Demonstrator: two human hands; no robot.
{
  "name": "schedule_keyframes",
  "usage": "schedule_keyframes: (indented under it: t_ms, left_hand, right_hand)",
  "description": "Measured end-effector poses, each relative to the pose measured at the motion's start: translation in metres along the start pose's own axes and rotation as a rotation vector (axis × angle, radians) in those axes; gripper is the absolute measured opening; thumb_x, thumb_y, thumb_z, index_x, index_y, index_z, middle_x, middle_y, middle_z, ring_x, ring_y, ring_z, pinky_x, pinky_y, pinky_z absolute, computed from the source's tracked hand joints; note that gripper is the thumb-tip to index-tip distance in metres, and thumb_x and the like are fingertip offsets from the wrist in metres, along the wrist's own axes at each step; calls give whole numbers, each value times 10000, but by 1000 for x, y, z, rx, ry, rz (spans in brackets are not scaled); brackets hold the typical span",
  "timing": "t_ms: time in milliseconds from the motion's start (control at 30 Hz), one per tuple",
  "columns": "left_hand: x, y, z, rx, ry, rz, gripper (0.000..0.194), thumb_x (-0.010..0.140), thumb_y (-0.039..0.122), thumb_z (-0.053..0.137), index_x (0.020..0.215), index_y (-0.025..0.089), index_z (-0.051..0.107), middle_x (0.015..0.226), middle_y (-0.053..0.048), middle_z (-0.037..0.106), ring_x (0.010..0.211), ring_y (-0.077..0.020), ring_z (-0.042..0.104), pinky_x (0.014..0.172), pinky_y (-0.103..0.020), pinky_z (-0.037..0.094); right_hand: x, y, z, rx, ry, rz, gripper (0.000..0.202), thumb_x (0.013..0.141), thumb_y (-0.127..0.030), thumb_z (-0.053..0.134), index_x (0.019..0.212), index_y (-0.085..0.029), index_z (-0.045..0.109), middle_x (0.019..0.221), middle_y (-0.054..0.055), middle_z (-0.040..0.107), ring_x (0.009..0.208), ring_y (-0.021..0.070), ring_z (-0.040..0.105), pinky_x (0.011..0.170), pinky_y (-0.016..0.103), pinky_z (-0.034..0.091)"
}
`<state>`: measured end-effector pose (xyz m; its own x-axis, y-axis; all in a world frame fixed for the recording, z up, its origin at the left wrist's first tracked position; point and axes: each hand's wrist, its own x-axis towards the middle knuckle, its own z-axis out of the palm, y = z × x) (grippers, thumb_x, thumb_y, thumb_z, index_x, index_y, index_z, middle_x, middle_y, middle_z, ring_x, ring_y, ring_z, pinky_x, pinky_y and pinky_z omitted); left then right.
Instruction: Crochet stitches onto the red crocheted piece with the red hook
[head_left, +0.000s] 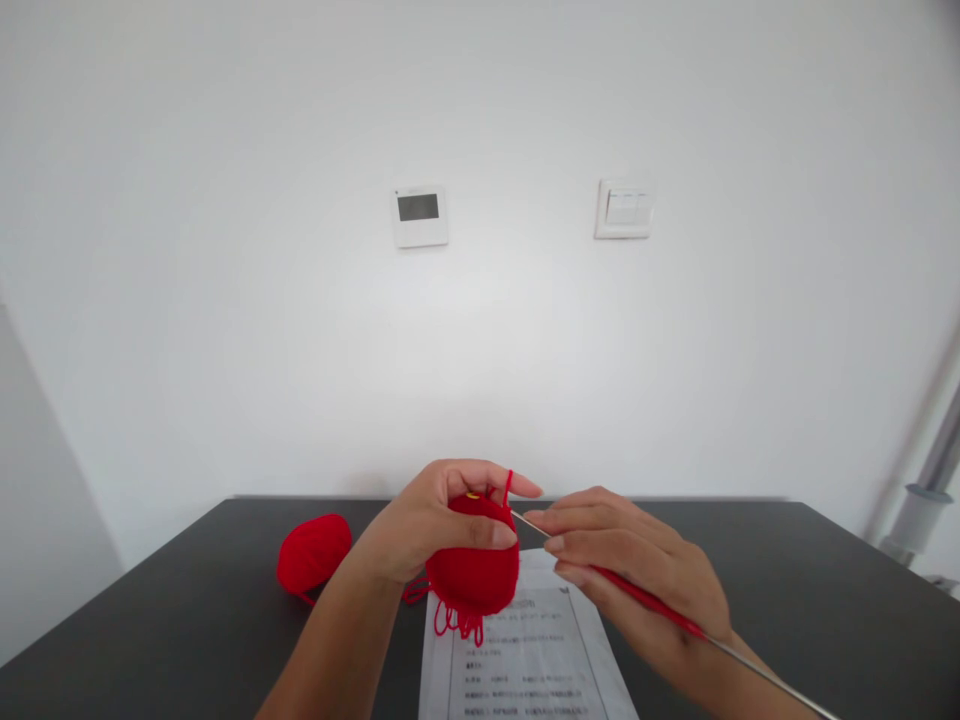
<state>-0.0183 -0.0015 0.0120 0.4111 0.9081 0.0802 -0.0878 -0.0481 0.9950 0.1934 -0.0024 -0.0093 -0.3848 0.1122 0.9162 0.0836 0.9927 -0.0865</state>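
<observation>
Red crochet work (pixel 476 570), a rounded piece with loose loops hanging from its lower edge, is pinched in my left hand (pixel 442 515). My left thumb presses across its front, and a strand of red yarn (pixel 509 487) runs over the outstretched index finger. A small yellow bit (pixel 472 495) shows at the top edge of the work. In my right hand (pixel 637 570) is a long metal crochet hook (pixel 649 598) with a red grip, its shaft slanting down to the right. The hook's tip meets the work's upper right edge.
A ball of red yarn (pixel 313 552) lies on the dark table (pixel 202 620) to the left. Under my hands is a printed sheet of paper (pixel 525 665). Behind the table rises a white wall with a thermostat panel (pixel 420 217) and a light switch (pixel 624 209). A pipe (pixel 919 515) stands at far right.
</observation>
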Motion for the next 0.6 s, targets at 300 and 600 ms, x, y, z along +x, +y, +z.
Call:
schedule_keyframes:
  t_ms: [300, 600]
  left_hand:
    - [4, -5, -8, -80, -123, -25, 401, 538, 272, 875, 905, 152, 768, 644, -35, 698, 525, -108, 573, 518, -214, 403]
    - [7, -6, -12, -117, -148, -48, 441, 519, 261, 880, 926, 134, 769, 626, -40, 712, 514, -117, 603, 506, -209, 421]
  right_hand:
    - [2, -2, -3, 167, 13, 98, 105, 901, -126, 597, 945, -166, 683, 919, 104, 766, 854, 193, 722, 766, 300, 604]
    - [5, -1, -6, 72, -48, -29, 143, 944, -129, 532, 993, -143, 665, 955, 122, 758, 875, 177, 702, 776, 292, 590]
